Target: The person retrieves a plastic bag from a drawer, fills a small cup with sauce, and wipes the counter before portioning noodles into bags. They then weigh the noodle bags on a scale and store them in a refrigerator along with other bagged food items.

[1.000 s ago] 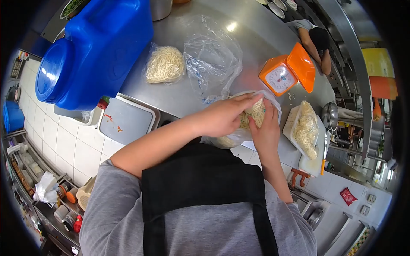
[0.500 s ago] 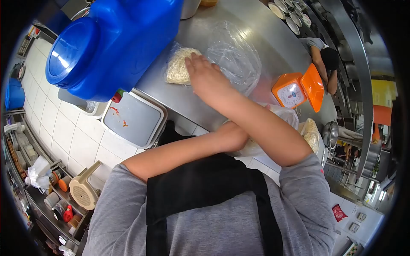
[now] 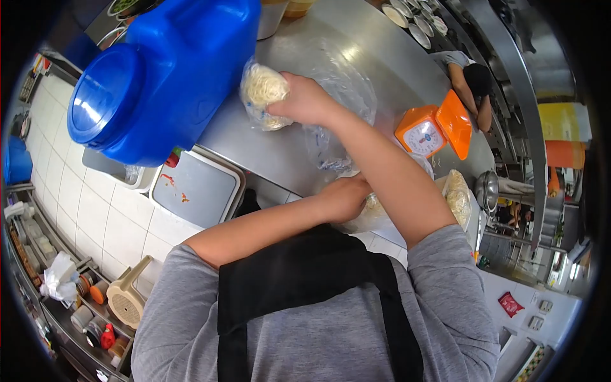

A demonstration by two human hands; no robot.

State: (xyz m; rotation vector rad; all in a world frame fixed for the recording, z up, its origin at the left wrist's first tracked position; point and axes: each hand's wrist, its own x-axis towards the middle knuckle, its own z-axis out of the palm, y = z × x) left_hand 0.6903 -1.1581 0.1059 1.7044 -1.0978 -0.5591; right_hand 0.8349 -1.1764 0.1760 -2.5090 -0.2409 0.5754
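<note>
Pale noodles in a small clear bag (image 3: pixel 265 88) are gripped by my right hand (image 3: pixel 304 99), its fingers and thumb around the right side of the bag. The bag is over the steel table, close to the blue jug. Crossed under my right forearm, my left hand (image 3: pixel 347 198) is closed at a larger clear plastic bag (image 3: pixel 375 215) with pale noodles in it. Its fingertips are partly hidden. A thin, crumpled clear plastic bag (image 3: pixel 347 83) lies flat on the table behind my right hand.
A big blue plastic jug (image 3: pixel 172 76) stands at the table's left. An orange kitchen scale (image 3: pixel 423 132) is to the right on the steel table (image 3: pixel 273 153). Beyond are another noodle bag (image 3: pixel 457 198), steel bowls (image 3: pixel 488 191) and a person (image 3: pixel 468 83). A grey-lidded bin (image 3: pixel 194 188) stands below.
My right hand, lying flat over the noodle bag before, now grips it, with the bag turned and moved slightly. My left hand has shifted a little left. The whole view has shifted slightly.
</note>
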